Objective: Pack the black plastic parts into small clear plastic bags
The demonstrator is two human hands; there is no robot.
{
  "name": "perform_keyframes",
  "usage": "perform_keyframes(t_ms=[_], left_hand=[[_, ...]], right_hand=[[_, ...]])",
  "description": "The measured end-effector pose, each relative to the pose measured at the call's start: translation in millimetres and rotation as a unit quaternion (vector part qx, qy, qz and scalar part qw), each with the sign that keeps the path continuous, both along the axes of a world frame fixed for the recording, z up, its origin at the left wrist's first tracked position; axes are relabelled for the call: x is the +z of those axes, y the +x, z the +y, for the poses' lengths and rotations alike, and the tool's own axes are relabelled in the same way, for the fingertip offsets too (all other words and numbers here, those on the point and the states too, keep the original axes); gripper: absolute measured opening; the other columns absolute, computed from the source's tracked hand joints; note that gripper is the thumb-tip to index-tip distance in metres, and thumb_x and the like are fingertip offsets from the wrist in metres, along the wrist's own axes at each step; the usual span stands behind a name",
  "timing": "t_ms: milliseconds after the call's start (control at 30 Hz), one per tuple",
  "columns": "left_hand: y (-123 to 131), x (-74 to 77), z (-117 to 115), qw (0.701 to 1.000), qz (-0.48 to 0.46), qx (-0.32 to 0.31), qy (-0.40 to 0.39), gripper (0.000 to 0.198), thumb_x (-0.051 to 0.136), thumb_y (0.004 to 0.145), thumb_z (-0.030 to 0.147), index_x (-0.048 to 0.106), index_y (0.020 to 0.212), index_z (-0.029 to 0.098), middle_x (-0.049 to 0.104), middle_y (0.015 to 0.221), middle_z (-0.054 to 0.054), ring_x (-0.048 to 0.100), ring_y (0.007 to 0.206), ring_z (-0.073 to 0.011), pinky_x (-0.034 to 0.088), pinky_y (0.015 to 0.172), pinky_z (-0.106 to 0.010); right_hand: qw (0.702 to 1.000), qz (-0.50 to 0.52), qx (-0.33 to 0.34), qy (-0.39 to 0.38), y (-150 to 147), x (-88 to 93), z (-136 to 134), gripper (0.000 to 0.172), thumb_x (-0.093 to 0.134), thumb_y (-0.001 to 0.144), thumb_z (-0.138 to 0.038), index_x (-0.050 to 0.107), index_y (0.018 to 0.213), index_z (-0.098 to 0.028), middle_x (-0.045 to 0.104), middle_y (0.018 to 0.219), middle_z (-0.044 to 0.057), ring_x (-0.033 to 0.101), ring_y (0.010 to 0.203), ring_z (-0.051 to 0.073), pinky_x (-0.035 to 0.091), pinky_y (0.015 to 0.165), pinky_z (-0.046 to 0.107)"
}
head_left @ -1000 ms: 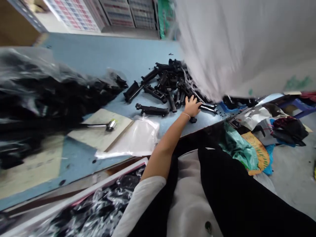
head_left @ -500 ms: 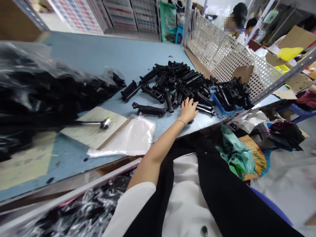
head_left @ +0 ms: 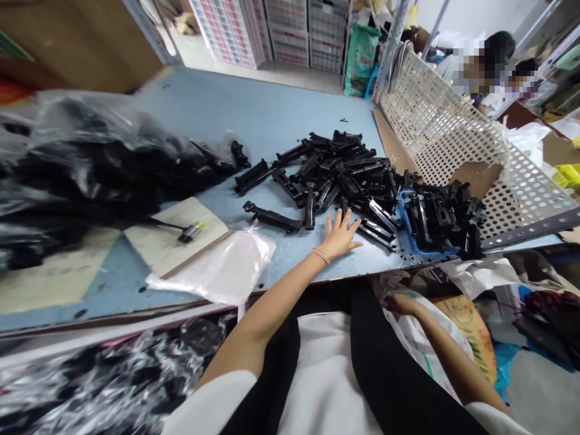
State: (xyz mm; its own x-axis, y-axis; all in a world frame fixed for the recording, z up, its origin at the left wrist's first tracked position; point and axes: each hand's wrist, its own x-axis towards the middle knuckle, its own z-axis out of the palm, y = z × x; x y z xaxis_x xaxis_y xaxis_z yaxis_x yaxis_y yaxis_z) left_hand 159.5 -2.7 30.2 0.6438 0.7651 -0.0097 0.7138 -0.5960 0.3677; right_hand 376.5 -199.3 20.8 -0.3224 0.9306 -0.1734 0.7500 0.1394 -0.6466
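My left hand (head_left: 339, 237), a beaded bracelet at its wrist, is spread palm down at the front of the blue table (head_left: 217, 90). Its fingertips reach the near edge of a heap of long black plastic parts (head_left: 335, 166). Two parts with shiny metal strips (head_left: 376, 232) lie just right of the fingers. Below the table edge, my right hand (head_left: 401, 304) is closed on the upper part of a white plastic bag (head_left: 421, 323); some of its fingers are hidden. A blue basket (head_left: 410, 232) full of similar black parts stands to the right of the heap.
Clear plastic bags (head_left: 113, 127) of black pieces cover the table's left. A hammer-like tool (head_left: 190, 231) rests on a cardboard piece (head_left: 154, 241), beside flat clear bags (head_left: 222, 266). A perforated metal panel (head_left: 435, 115) borders the right side. People sit beyond it.
My right hand has come into view below the table edge with the white bag. My left hand has spread its fingers wider and shifted slightly nearer the table's front edge. The view has turned left.
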Motion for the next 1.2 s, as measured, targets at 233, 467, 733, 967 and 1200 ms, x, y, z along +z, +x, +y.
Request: perform_keyframes(t_ms=[233,467,733,967,1200], left_hand=[[-75.6,4.0,14.9,0.941,-0.012,0.337,-0.012,0.091,0.054,0.088,0.072,0.031,0.162,0.024,-0.004,0.172,-0.018,-0.009,0.153,-0.0572,0.008,0.109,-0.086],[-46.4,-13.4,84.9,0.975,-0.001,0.223,-0.016,0.104,0.059,0.082,0.076,0.026,0.163,0.021,-0.001,0.173,-0.019,0.002,0.157,-0.0464,0.012,0.12,-0.072],[-35.6,9.0,83.4,0.978,-0.021,0.206,0.03,0.072,0.057,0.092,0.062,0.05,0.149,0.018,0.035,0.163,-0.02,0.025,0.151,-0.0431,0.018,0.121,-0.067],[-20.4,-4.7,36.6,0.948,-0.153,0.203,-0.192,0.049,0.057,0.086,0.021,0.057,0.135,0.016,0.067,0.122,-0.014,0.066,0.11,-0.0293,0.053,0.098,-0.042],[-64.5,8.5,-38.2,0.877,-0.377,0.132,-0.266,0.072,0.059,0.089,0.031,0.032,0.155,0.022,0.061,0.132,-0.012,0.063,0.112,-0.0244,0.056,0.095,-0.041]], right_hand=[[0.964,-0.135,-0.152,0.171,2.7,6.8,73.5,0.053,0.051,0.098,-0.051,0.059,0.141,-0.02,0.055,0.147,0.019,0.048,0.137,0.037,0.043,0.11,0.057],[0.938,-0.241,-0.147,0.203,-7.3,-18.0,160.1,0.051,0.05,0.1,-0.038,0.052,0.15,-0.029,0.052,0.153,0.008,0.033,0.137,0.039,0.032,0.114,0.061],[0.935,-0.206,-0.169,0.232,4.7,-19.1,191.5,0.043,0.052,0.099,-0.036,0.062,0.141,-0.032,0.055,0.142,0.012,0.031,0.13,0.037,0.031,0.109,0.059],[0.925,-0.184,-0.217,0.253,-14.5,6.0,188.0,0.035,0.056,0.097,-0.036,0.069,0.129,-0.03,0.051,0.133,0.015,0.035,0.128,0.038,0.025,0.109,0.066],[0.942,0.223,-0.205,0.143,-93.4,23.1,172.0,0.033,0.048,0.099,-0.051,0.058,0.112,-0.022,0.062,0.099,0.006,0.059,0.084,0.02,0.053,0.079,0.037]])
